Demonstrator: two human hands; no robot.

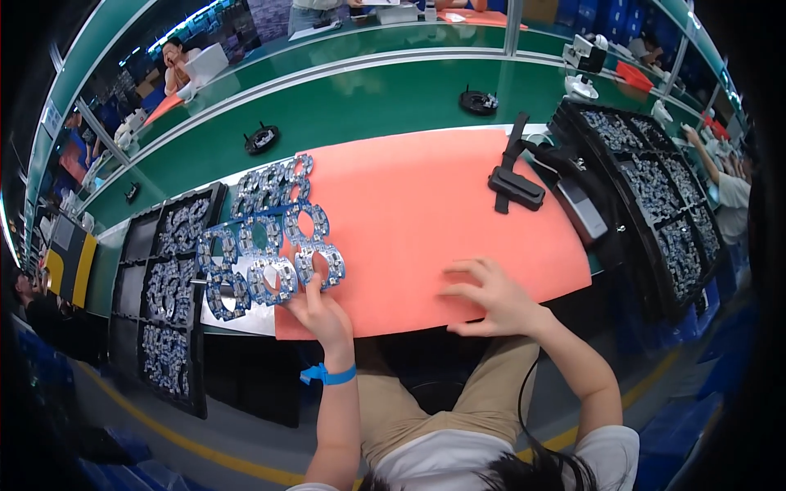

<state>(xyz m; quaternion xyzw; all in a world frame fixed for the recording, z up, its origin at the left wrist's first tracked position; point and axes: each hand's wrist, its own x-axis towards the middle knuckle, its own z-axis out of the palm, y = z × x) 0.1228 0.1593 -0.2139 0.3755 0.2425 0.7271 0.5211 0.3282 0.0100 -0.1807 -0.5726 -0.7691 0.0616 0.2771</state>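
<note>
My left hand (321, 316), with a blue wristband (327, 375), grips the near right edge of a blue circuit board panel (288, 278) made of several joined ring-shaped boards. The panel is raised at the left end of an orange mat (409, 221); my hand covers part of its edge. Behind it lies another group of ring-shaped circuit boards (270, 182). Over the near right part of the mat, my right hand (491, 301) is open, fingers spread, holding nothing.
Black compartment trays of small circuit boards stand at left (199, 352) and right (610, 184). On the mat's far right rests a black strapped device (517, 188) beside a grey-black box (581, 209). Round black parts (262, 139) sit on the green bench (360, 98). Other people work beyond.
</note>
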